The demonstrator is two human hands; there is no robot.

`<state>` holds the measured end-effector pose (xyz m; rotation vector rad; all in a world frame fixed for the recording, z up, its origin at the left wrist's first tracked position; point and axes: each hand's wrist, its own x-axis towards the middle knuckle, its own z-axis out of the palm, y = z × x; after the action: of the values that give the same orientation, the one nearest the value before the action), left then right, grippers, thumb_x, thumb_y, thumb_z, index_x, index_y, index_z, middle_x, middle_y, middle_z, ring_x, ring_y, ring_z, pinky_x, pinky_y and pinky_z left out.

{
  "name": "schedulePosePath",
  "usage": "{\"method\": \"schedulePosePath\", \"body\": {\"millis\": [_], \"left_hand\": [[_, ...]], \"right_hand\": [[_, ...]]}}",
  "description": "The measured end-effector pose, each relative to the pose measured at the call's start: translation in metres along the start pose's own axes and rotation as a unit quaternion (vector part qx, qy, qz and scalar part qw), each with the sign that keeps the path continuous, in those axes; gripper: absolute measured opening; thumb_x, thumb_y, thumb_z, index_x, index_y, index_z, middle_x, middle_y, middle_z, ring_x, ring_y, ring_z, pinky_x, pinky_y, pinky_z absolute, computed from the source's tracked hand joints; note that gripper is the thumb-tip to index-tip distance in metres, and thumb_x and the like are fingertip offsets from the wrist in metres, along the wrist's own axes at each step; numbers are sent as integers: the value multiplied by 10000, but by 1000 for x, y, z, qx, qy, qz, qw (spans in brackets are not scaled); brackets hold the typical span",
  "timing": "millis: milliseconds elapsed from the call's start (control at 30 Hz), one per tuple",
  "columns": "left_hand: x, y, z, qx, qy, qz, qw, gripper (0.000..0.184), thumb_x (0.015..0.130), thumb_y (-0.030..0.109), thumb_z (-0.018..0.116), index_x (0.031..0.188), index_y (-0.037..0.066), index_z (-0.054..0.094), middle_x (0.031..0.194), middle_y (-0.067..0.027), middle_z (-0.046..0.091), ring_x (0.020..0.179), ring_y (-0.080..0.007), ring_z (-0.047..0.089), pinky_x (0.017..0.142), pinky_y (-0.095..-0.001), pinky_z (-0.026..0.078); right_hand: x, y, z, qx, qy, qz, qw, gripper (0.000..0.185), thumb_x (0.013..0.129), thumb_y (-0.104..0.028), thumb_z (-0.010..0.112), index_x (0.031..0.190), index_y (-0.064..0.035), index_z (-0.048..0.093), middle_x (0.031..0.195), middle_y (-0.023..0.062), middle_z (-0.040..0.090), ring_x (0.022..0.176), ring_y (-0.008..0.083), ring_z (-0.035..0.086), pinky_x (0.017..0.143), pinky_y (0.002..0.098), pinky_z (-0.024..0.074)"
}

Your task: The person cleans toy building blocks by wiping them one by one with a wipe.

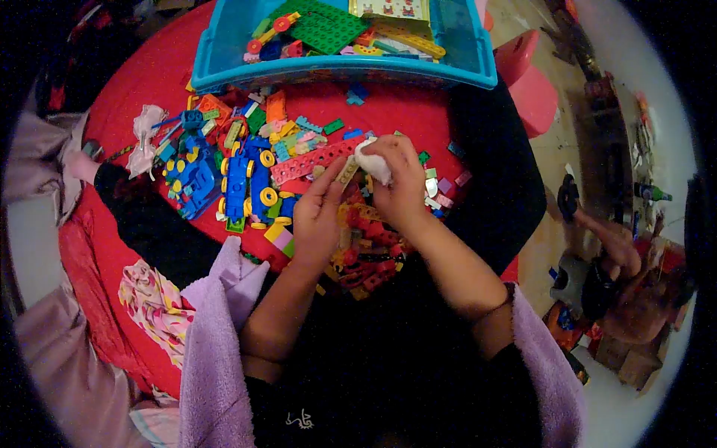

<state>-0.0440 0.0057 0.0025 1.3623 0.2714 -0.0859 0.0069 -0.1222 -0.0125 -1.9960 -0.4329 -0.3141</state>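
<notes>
My left hand (317, 224) pinches a narrow yellowish building brick (347, 171) with studs along its top. In my right hand (401, 187) is a crumpled white cloth (374, 161), pressed against or very near the brick's far end. Just beyond my fingers lies a long pink-red strip with holes (308, 163). Below the hands, a heap of red and yellow bricks (366, 261) sits between my legs, partly in shadow. Blue toy pieces with yellow wheels (250, 183) are left of my left hand.
A turquoise bin (343, 76) holding a green baseplate (321, 26) and toy parts stands at the far side. Loose bricks (295, 138) cover the red sheet. A pink hair bow (146, 138) and patterned fabric (155, 310) lie left. Another person (612, 269) is on the right.
</notes>
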Motion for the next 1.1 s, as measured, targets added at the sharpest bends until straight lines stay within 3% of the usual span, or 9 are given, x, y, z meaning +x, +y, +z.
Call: {"method": "schedulePosePath", "body": {"millis": [100, 167, 267, 333, 567, 667, 733, 833, 1100], "left_hand": [[3, -3, -5, -91, 14, -52, 994, 331, 923, 88, 392, 1236, -6, 438, 1177, -87, 509, 974, -134, 531, 821, -280, 447], [3, -3, -6, -149, 33, -83, 985, 323, 924, 88, 388, 1228, -4, 446, 1172, -89, 511, 955, -126, 534, 802, -272, 451], [2, 2, -6, -221, 15, -75, 972, 313, 910, 86, 427, 1209, 1, 465, 1135, -88, 534, 900, -108, 542, 754, -256, 455], [0, 13, -1, -7, 38, -90, 995, 332, 879, 81, 488, 1201, -2, 471, 1110, -87, 552, 909, -124, 551, 785, -263, 446], [3, -1, -26, 211, -22, 3, 977, 352, 849, 72, 525, 1185, -21, 476, 1106, -106, 559, 993, -158, 542, 856, -260, 414], [3, 1, -25, 82, -31, -45, 995, 318, 867, 81, 507, 1168, -17, 485, 1109, -114, 558, 1017, -170, 536, 883, -278, 407], [5, 0, -21, -158, -42, -118, 979, 298, 887, 97, 488, 1164, -11, 481, 1107, -104, 552, 1037, -184, 528, 905, -303, 407], [5, -1, -20, -238, -30, -136, 961, 308, 892, 110, 490, 1175, -7, 467, 1103, -90, 546, 1039, -191, 526, 897, -314, 421], [4, -8, -16, -130, 2, -114, 985, 320, 842, 49, 550, 1149, -8, 484, 1063, -69, 553, 986, -146, 529, 857, -269, 427]], "right_hand": [[3, 4, -2, 11, 20, -3, 1000, 372, 596, 156, 591, 905, -47, 559, 956, 112, 528, 869, 276, 550, 754, 311, 449], [0, 3, 1, 111, 39, 80, 990, 357, 604, 151, 605, 896, -49, 562, 944, 96, 534, 888, 251, 546, 776, 299, 432], [-4, -4, 2, 99, -1, 40, 994, 347, 608, 140, 618, 892, -50, 561, 932, 83, 537, 902, 230, 540, 777, 299, 429], [-5, -8, 4, 114, -6, 40, 993, 348, 606, 143, 614, 893, -49, 561, 931, 84, 537, 902, 230, 541, 777, 302, 430], [-2, -6, -2, 157, -115, 39, 980, 348, 600, 150, 586, 890, -41, 565, 927, 93, 537, 887, 239, 546, 770, 307, 434], [-6, 18, 5, 55, -93, 77, 991, 341, 608, 144, 574, 895, -39, 563, 924, 98, 537, 882, 250, 550, 771, 307, 434], [2, 3, -3, 71, -62, 77, 993, 337, 612, 140, 566, 896, -40, 564, 926, 103, 536, 880, 254, 552, 771, 310, 435], [-1, -6, -4, 81, -30, 39, 996, 342, 612, 137, 552, 903, -42, 565, 929, 112, 533, 873, 262, 552, 761, 318, 441], [-10, -15, -2, 53, -62, -28, 996, 426, 546, 85, 599, 939, -76, 567, 960, 128, 516, 875, 319, 546, 734, 361, 474]]}}
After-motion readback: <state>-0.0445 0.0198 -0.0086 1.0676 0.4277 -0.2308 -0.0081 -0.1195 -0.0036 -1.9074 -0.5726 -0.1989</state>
